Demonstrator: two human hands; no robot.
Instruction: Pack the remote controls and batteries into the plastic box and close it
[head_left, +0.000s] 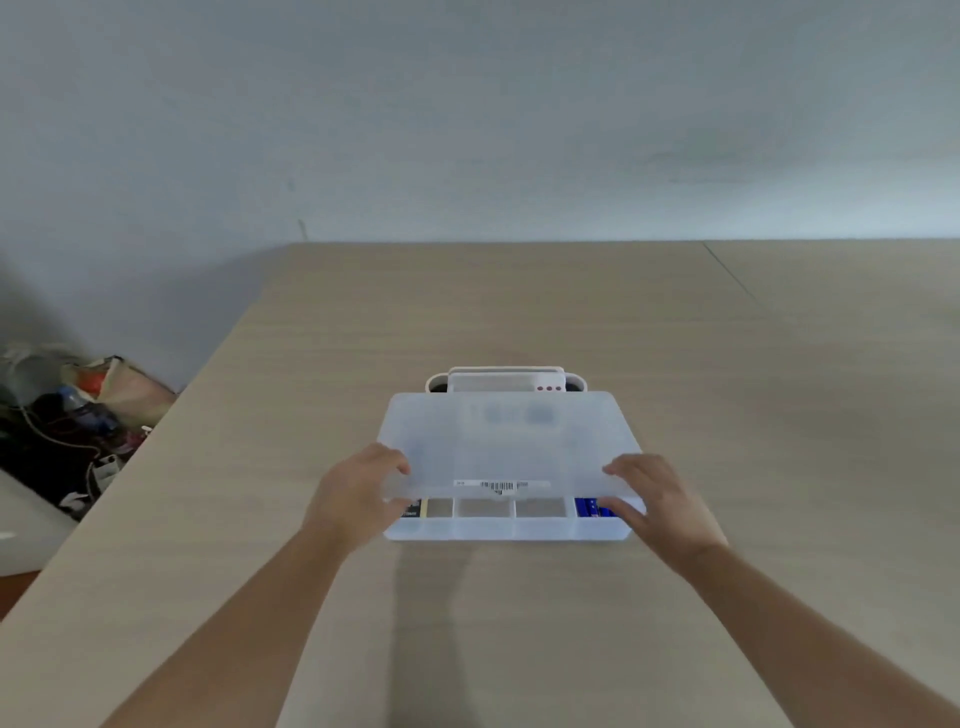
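A translucent plastic box (506, 531) with several compartments lies on the wooden table near me. Its frosted lid (506, 441), with a barcode sticker near its front edge, hangs tilted just above the box with a gap at the front. My left hand (358, 493) grips the lid's front left corner, and my right hand (657, 501) grips the front right corner. Blue batteries (592, 508) show in the right front compartment, and a dark item (411, 509) in the left one. Blurred shapes of other contents show through the lid.
A white holder (506, 382) with a white device with red dots stands just behind the box. The table (727, 389) ends at a left edge, beyond which a pile of bags, cables and a bottle (78, 421) lies on the floor. A wall stands behind.
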